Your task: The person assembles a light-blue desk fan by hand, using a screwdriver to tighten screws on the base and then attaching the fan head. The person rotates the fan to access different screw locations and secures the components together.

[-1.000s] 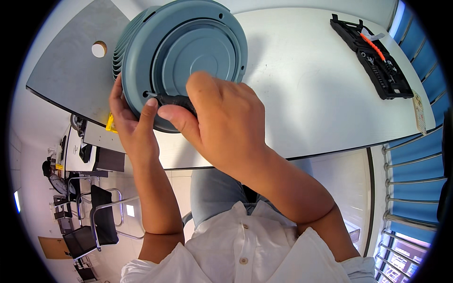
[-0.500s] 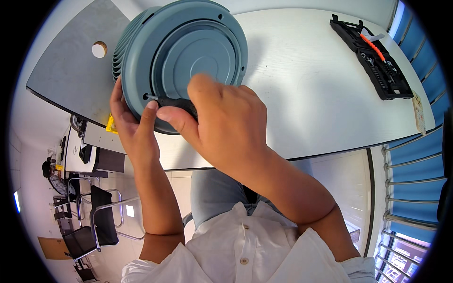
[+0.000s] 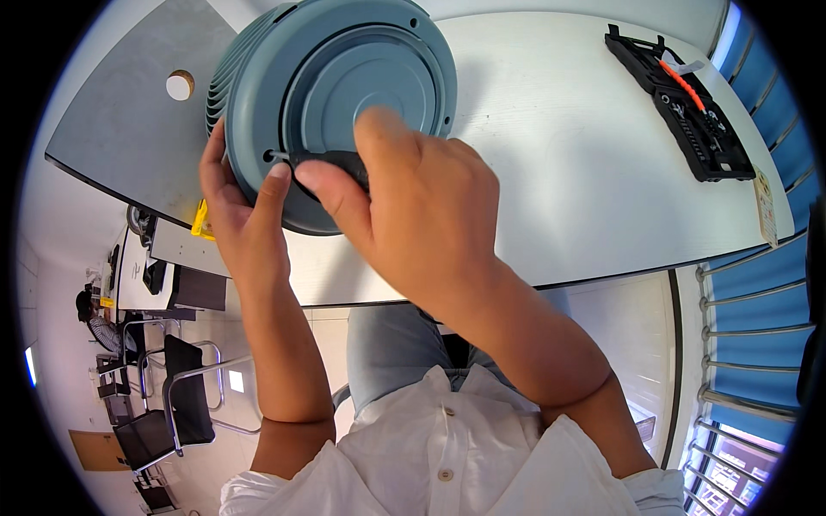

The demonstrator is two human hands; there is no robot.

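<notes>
A round blue-grey plastic housing (image 3: pixel 370 99) with slatted sides rests tilted on the table, its flat ringed face toward me. My left hand (image 3: pixel 249 211) grips its lower left rim, fingers around the side and thumb on the face. In my closed right hand (image 3: pixel 434 206) is a screwdriver (image 3: pixel 348 163) with a black handle. Its thin metal shaft points left into a small dark hole near the rim, just above my left thumb. Most of the handle is hidden by my fingers, and the tip's seating cannot be made out.
On the white table (image 3: pixel 551 172), an open black tool case (image 3: pixel 688 112) with an orange-red rod lies at far right. A grey table section (image 3: pixel 120 112) adjoins at left, near a yellow object (image 3: pixel 203 221). Black chairs (image 3: pixel 185 387) and a seated person are in the left background.
The housing has shifted slightly upward and tilted a little. My right hand has moved slightly right with the screwdriver, whose shaft stays at the same hole; my left hand keeps its grip.
</notes>
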